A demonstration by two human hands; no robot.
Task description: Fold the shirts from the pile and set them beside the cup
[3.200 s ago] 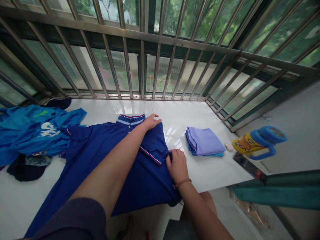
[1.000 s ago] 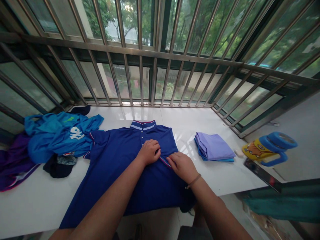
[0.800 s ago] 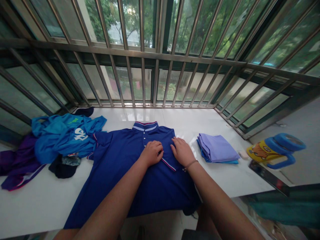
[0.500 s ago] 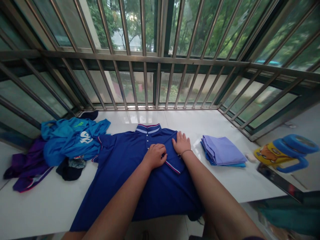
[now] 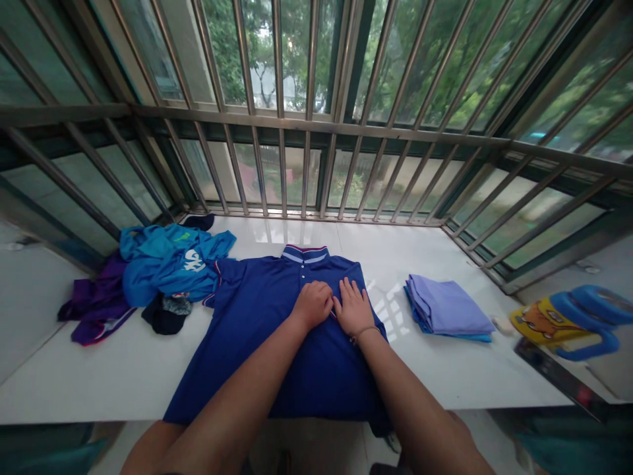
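A dark blue polo shirt (image 5: 257,336) lies spread on the white ledge, its striped collar (image 5: 305,254) toward the window. The sleeve on the right is folded inward over the chest; the one on the left points outward. My left hand (image 5: 313,305) is closed with curled fingers at the folded sleeve's edge, and its fingertips are partly hidden. Beside it, almost touching, my right hand (image 5: 353,309) lies flat with fingers spread on the folded part. The shirt's lower end hangs over the ledge's front edge.
To the left lie a heap of blue shirts (image 5: 168,264), purple clothing (image 5: 101,300) and dark socks (image 5: 165,315). On the right are folded lilac and blue clothes (image 5: 448,307), a yellow and blue bottle (image 5: 568,320) and a dark flat object (image 5: 558,376). Metal bars (image 5: 316,125) line the window.
My right hand has moved inward and down onto the folded sleeve, closer to my left hand. The whole view has shifted slightly, so things on the left appear further right.
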